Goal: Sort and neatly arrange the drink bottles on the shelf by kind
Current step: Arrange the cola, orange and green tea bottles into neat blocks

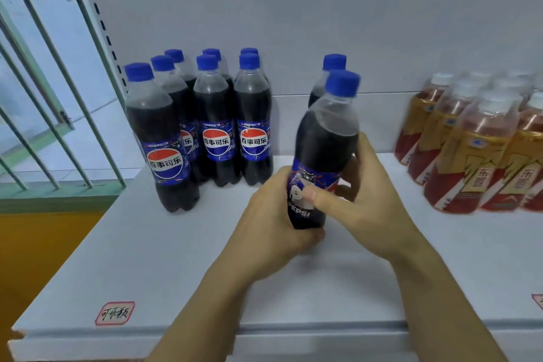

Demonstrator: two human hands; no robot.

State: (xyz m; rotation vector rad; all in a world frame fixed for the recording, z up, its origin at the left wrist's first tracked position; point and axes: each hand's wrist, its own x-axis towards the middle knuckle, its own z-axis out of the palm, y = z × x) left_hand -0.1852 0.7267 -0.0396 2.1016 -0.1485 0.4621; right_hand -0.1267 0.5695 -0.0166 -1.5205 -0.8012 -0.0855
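A cola bottle (326, 138) with a blue cap and blue label is held tilted over the middle of the white shelf (176, 258). My left hand (273, 220) grips its lower part from the left and underneath. My right hand (361, 194) grips it from the right, thumb across the label. Several matching cola bottles (217, 129) stand grouped at the back left. One more cola bottle (329, 73) stands behind the held one. Several red-and-gold drink bottles (476, 150) with white caps stand grouped at the right.
A small red-bordered paper label (115, 313) is stuck near the shelf's front left edge, and another (538, 300) shows at the right edge. A slotted upright (100, 17) and green railing bars (44, 97) stand left of the shelf. An orange floor (38, 258) lies below.
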